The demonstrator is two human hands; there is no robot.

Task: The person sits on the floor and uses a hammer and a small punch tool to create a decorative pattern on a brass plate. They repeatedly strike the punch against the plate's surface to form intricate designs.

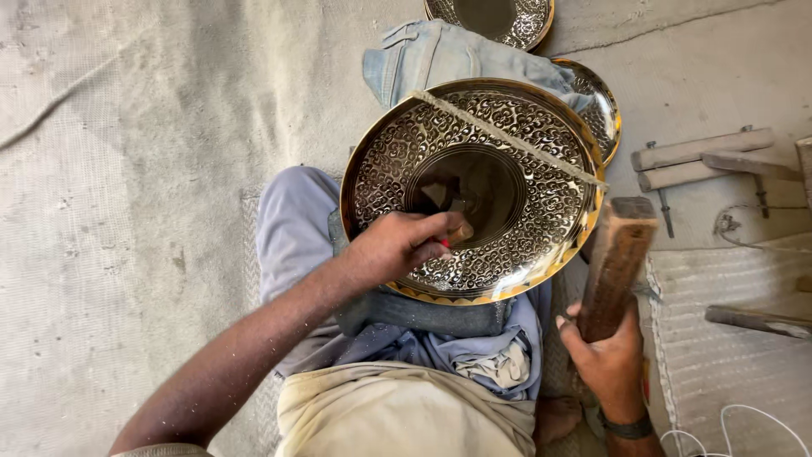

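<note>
My left hand (397, 245) pinches a small punch (457, 233) on the engraved brass plate (474, 186), near its lower rim on my lap. My right hand (605, 347) grips the wooden mallet (617, 262) upright, just beside the plate's right edge.

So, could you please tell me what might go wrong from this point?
The left hand pinches a small tool against the engraved brass plate, so a slip could scar the pattern. The right hand grips a wooden mallet close by; a mishit could catch fingers. The plate, balanced on the lap, may shift.
</note>
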